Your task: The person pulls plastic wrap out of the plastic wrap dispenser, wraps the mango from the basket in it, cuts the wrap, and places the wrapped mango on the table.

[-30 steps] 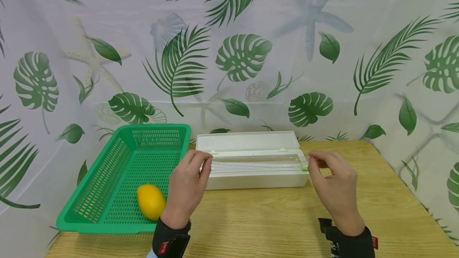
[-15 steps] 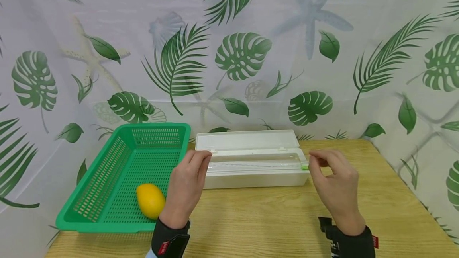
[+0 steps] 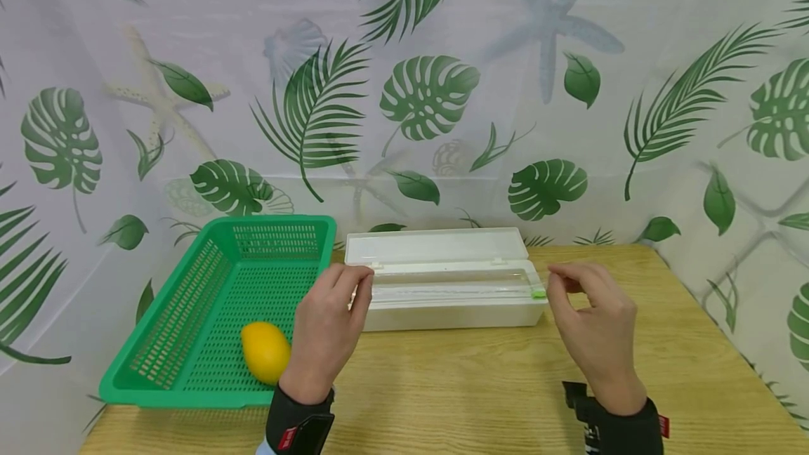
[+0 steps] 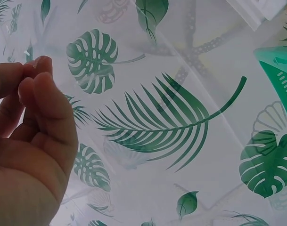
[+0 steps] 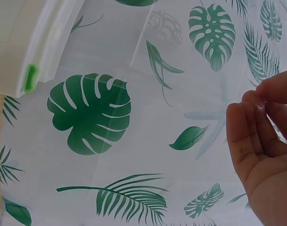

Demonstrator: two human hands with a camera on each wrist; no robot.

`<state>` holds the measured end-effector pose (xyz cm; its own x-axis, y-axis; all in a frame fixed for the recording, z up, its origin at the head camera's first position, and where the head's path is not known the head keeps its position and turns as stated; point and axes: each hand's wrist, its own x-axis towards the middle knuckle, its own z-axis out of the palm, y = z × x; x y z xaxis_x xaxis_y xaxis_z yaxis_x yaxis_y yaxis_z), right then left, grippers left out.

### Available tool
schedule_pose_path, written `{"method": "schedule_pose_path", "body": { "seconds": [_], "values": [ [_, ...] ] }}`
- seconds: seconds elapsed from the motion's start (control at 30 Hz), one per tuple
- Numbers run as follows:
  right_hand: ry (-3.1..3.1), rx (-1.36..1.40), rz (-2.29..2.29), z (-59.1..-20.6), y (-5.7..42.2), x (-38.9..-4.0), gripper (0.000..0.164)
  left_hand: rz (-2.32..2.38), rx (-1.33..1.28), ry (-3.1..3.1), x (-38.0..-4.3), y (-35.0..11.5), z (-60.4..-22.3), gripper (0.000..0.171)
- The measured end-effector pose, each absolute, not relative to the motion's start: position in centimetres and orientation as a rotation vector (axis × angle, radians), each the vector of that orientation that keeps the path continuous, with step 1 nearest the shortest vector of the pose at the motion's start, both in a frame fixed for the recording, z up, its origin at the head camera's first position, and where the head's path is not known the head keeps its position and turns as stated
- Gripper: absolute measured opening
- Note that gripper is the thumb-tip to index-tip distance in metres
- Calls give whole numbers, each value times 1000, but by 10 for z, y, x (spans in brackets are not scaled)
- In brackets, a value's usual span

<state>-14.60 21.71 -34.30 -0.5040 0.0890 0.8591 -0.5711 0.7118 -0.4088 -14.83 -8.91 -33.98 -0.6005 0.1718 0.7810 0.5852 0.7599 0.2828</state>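
A white cling film dispenser (image 3: 451, 314) lies on the table with its lid (image 3: 436, 246) raised at the back. A small green slider (image 3: 538, 294) sits at its right end. My left hand (image 3: 330, 332) is in front of the dispenser's left end, thumb and fingertips pinched together. My right hand (image 3: 597, 332) pinches likewise, just beyond the right end. A crinkled bit of clear cling film (image 5: 261, 107) shows between the right fingertips in the right wrist view. Clear film also shows faintly at the left fingertips; its full extent between the hands is hard to see.
A green plastic basket (image 3: 218, 399) stands at the left, partly behind my left hand. A yellow lemon (image 3: 265, 352) lies in it. The wooden table (image 3: 468, 385) meets a leaf-patterned cloth (image 3: 430, 100) at the back and sides.
My right hand has shifted slightly to the right, away from the green slider. The left hand has hardly moved. Both hands keep pinching.
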Motion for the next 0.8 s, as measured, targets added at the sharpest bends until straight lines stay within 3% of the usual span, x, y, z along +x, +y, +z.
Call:
{"method": "schedule_pose_path", "body": {
  "seconds": [0.8],
  "values": [
    [-1955, 368, 844, -339, 218, -141, 13, -674, -563, -2175, -143, -90, -335, 7]
  ]
}}
